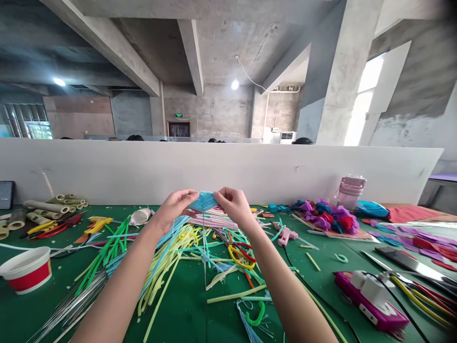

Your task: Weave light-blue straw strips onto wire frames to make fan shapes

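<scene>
Both my hands are raised in front of me over the table. Between them is a light blue leaf-shaped piece (205,201) with slanting ridges, and a thin wire hangs down below it. My left hand (174,205) pinches its left edge between thumb and fingers. The right edge is pinched the same way by my right hand (233,202). Beneath the hands lie loose pipe cleaners (167,262) in yellow, green, blue and pink. Scissors with red and yellow handles (243,256) rest among them, close under my right forearm.
A paper cup (30,270), thin metal wires (76,305), a yellow glue gun (97,225) and bamboo pieces (53,207) are at left. To the right are a pink glue gun (285,234), a power strip (371,305) with cords and a pink bottle (351,192). A white partition (221,164) stands behind.
</scene>
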`<state>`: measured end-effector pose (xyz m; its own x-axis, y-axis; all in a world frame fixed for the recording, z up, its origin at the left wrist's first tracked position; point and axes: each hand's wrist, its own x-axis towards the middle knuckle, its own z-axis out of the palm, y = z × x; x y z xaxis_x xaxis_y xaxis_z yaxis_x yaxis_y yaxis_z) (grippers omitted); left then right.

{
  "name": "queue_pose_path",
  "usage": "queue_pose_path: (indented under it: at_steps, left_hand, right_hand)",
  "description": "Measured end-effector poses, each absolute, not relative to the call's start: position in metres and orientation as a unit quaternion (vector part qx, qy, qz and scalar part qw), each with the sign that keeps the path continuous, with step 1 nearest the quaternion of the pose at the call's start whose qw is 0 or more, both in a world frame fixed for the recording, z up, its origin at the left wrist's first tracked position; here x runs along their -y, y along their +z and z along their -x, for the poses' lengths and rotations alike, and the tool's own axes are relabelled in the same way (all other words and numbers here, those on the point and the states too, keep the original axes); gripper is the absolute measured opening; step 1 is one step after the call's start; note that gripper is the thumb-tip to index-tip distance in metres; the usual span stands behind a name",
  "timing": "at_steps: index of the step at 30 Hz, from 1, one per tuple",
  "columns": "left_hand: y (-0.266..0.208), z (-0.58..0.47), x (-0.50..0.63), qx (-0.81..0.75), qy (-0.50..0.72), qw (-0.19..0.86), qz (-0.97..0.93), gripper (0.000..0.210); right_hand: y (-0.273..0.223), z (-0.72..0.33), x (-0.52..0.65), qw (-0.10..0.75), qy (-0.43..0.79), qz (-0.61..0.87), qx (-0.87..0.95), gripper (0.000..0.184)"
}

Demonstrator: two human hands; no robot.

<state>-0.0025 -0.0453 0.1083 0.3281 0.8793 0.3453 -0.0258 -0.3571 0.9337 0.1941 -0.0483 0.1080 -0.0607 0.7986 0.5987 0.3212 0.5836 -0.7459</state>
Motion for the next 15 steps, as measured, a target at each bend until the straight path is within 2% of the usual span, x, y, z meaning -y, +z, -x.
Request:
queue_pose_path:
  at_steps: [5,9,11,14,15]
  left_hand:
    - [0.107,0.010,0.038,-0.373,0.485,0.460,-0.644,0.035]
    - [0.111,0.025,0.035,-0.403,0.506,0.450,-0.616,0.034]
    - [0.112,0.034,0.033,-0.409,0.521,0.452,-0.598,0.036]
    - [0.112,0.043,0.029,-0.414,0.536,0.448,-0.583,0.037]
    - [0.112,0.044,0.028,-0.418,0.540,0.444,-0.581,0.037]
  right_hand:
    - [0.099,-0.186,0.042,0.502,0.283,0.395,0.716,0.039]
    - [0.092,-0.197,0.035,0.412,0.343,0.419,0.733,0.049]
    - [0.084,-0.201,0.031,0.310,0.305,0.466,0.771,0.043]
    - [0.063,-0.197,0.025,0.104,0.231,0.526,0.812,0.030]
    - [0.054,-0.193,0.023,0.071,0.226,0.529,0.815,0.027]
